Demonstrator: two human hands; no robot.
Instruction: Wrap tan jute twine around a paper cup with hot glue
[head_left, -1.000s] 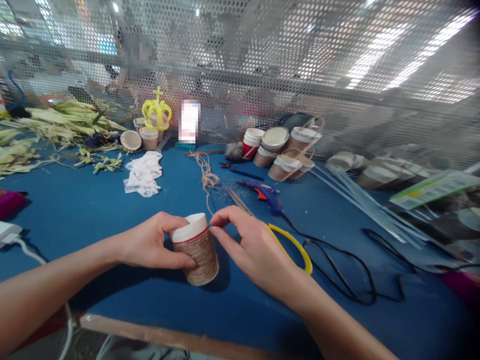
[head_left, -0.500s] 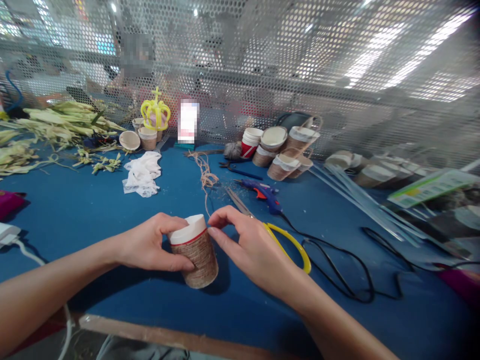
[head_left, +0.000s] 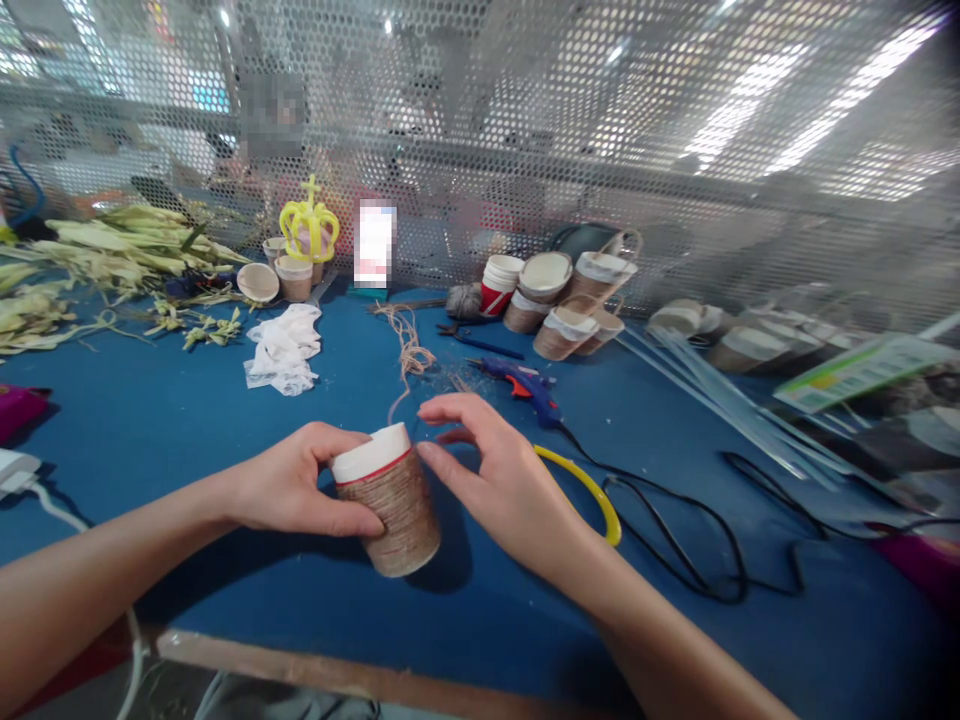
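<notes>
At a blue desk (head_left: 525,630) before a perforated screen (head_left: 450,90), grips a tilted, twine-wrapped cup (head_left: 397,525) near the front edge (head_left: 315,665) with the left hand (head_left: 304,487); holds the right hand (head_left: 499,480) just beside the white rim (head_left: 373,457) with parted fingers (head_left: 457,406).

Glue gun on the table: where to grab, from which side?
I'd take the glue gun by its handle, from above on the near right. It lies flat: the nozzle points left and the red trigger faces left, while the handle slants toward the camera.
</notes>
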